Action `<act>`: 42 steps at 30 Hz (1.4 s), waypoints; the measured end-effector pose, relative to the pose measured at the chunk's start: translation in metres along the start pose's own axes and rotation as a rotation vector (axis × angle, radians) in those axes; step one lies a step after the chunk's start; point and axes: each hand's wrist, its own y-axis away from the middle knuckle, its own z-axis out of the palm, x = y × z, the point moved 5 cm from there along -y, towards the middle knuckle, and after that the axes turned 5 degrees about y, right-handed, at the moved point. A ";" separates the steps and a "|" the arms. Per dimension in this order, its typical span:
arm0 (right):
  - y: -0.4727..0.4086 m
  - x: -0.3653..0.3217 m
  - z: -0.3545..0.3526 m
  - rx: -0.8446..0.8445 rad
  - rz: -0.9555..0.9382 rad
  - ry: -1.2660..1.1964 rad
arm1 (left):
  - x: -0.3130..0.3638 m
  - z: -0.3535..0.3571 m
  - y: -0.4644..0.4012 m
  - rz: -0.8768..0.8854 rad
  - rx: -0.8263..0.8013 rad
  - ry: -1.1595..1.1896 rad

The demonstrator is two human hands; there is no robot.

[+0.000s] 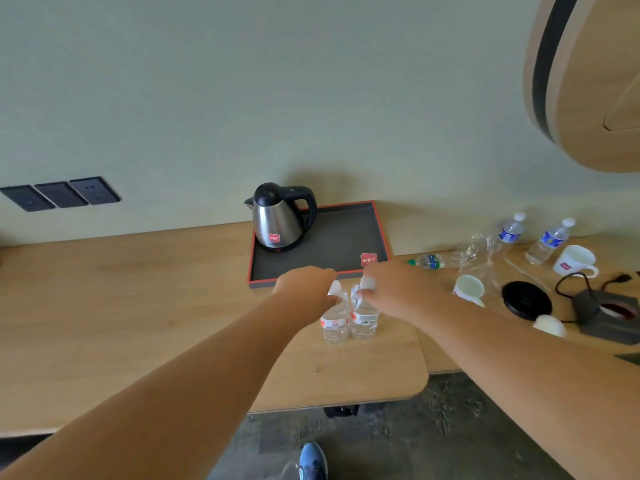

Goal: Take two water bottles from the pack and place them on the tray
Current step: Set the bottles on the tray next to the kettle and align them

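Observation:
Two small clear water bottles with white caps and red-and-white labels stand side by side on the wooden desk, just in front of the tray. My left hand [306, 285] grips the neck of the left bottle [334, 323]. My right hand [394, 284] grips the neck of the right bottle [364, 320]. The grey tray with a red rim [346, 237] lies just beyond my hands, against the wall. A steel kettle [280, 220] stands on its left half. Torn clear plastic wrap [479, 254] lies to the right of the tray.
To the right stand two blue-labelled bottles [510, 230] [549, 242]; a green-capped bottle [433, 261] lies on its side. Two white cups [469, 289] [575, 261], a black round base [526, 299], a cable and a grey box [609, 313] crowd that side. Wall sockets [62, 194] are at left.

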 end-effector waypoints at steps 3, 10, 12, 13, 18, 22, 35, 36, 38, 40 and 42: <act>0.000 -0.003 0.002 0.036 0.023 -0.015 | 0.006 0.003 -0.007 0.046 -0.013 0.024; -0.007 -0.011 0.006 0.055 0.014 0.003 | 0.000 0.010 -0.011 0.136 -0.001 0.072; -0.007 -0.011 0.005 0.059 0.023 -0.002 | 0.000 0.011 -0.012 0.169 0.012 0.073; -0.006 -0.011 0.005 0.056 0.029 -0.015 | 0.000 0.011 -0.012 0.184 0.020 0.071; -0.008 -0.010 0.000 0.022 0.058 -0.035 | -0.006 0.012 -0.020 0.240 0.007 0.078; -0.014 -0.014 -0.007 -0.017 0.055 0.061 | -0.013 0.006 -0.030 0.310 0.009 0.058; -0.093 0.010 -0.086 0.051 0.072 0.016 | -0.027 -0.073 -0.108 0.360 0.126 0.119; -0.103 0.014 -0.092 0.072 0.067 0.005 | -0.028 -0.081 -0.118 0.356 0.134 0.115; -0.123 0.023 -0.102 0.101 0.063 -0.029 | -0.028 -0.093 -0.138 0.333 0.149 0.119; -0.146 0.036 -0.106 0.123 0.064 -0.071 | -0.029 -0.101 -0.160 0.297 0.160 0.140; -0.171 0.048 -0.107 0.131 0.069 -0.119 | -0.032 -0.107 -0.184 0.248 0.162 0.174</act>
